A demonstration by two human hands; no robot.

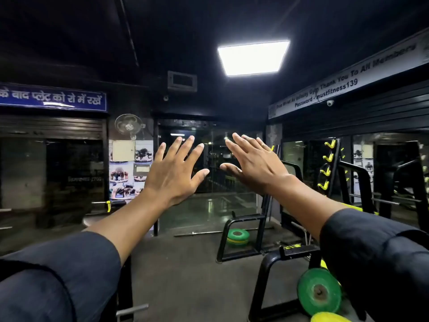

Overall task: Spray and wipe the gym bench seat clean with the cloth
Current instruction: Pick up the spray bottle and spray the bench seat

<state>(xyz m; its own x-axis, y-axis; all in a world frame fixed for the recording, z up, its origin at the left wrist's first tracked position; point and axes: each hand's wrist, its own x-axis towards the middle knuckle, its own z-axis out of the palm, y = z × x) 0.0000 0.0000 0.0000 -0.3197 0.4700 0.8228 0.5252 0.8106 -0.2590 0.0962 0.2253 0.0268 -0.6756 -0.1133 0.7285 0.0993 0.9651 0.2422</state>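
Note:
Both my arms are stretched out in front of me at chest height, in dark sleeves. My left hand [173, 171] is raised with its back toward me, fingers spread and nothing in it. My right hand [257, 165] is beside it, a small gap apart, also flat with fingers apart and holding nothing. No cloth, spray bottle or bench seat shows in this view.
A black machine frame [241, 238] stands on the floor ahead, with a green weight plate [238, 237] and a barbell [209, 233] beside it. Another green plate [319, 291] hangs on a black rack at lower right. Glass doors [209, 177] lie straight ahead; racks line the right wall.

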